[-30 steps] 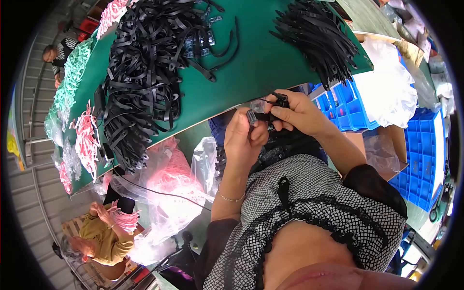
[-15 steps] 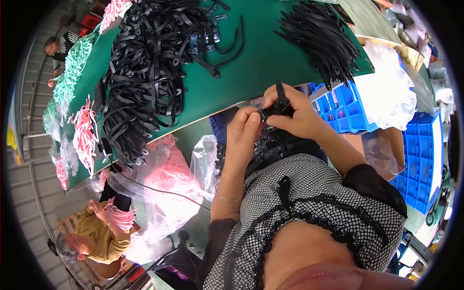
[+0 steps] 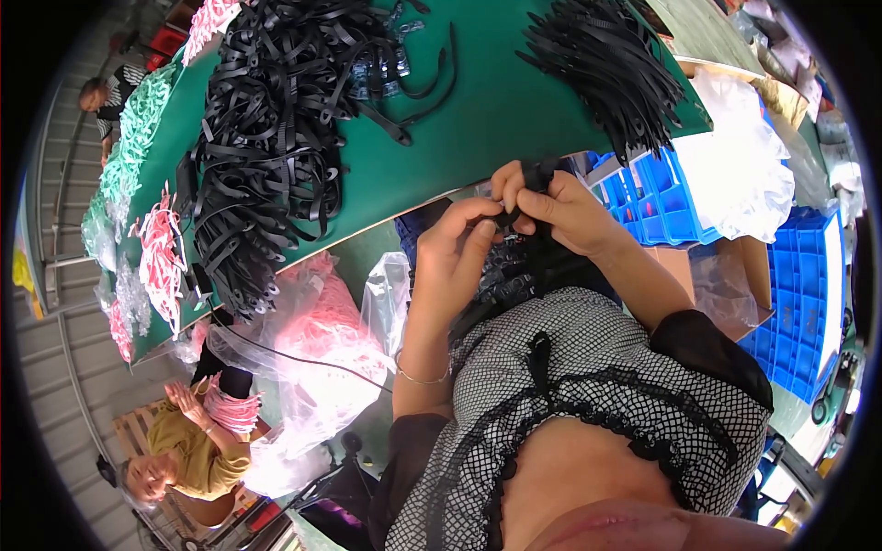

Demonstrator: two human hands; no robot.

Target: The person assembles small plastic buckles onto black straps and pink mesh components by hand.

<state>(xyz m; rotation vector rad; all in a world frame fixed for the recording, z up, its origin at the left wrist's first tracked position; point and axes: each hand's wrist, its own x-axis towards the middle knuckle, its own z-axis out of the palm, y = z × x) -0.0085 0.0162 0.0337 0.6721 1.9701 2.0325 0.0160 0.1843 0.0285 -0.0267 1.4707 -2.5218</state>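
Note:
Over my lap, near the table's front edge, my two hands meet around a black strap (image 3: 537, 176). My right hand (image 3: 574, 213) is closed on it, with fingers bent toward the other hand. Thumb and fingers of my left hand (image 3: 457, 246) pinch the strap's near end, where fingertips hide the detail. Just below the hands lie several small black shiny pieces (image 3: 503, 280), too small to name. Ahead on the green table (image 3: 459, 138) are a large tangled heap of black straps (image 3: 276, 119) to the left and an aligned bundle of black straps (image 3: 611, 83) to the right.
Small dark pieces in clear plastic (image 3: 378, 78) lie beside the heap. Blue crates (image 3: 795, 303), a cardboard box (image 3: 758, 275) and white plastic bags (image 3: 735, 156) stand right. Left are pink straps in a clear bag (image 3: 322, 321) and a seated person (image 3: 197, 450) with pink straps.
My hands have drawn closer together; the left fingers now curl over the strap, and its upright end has tipped sideways. The seated person at lower left has raised their head and opened a hand.

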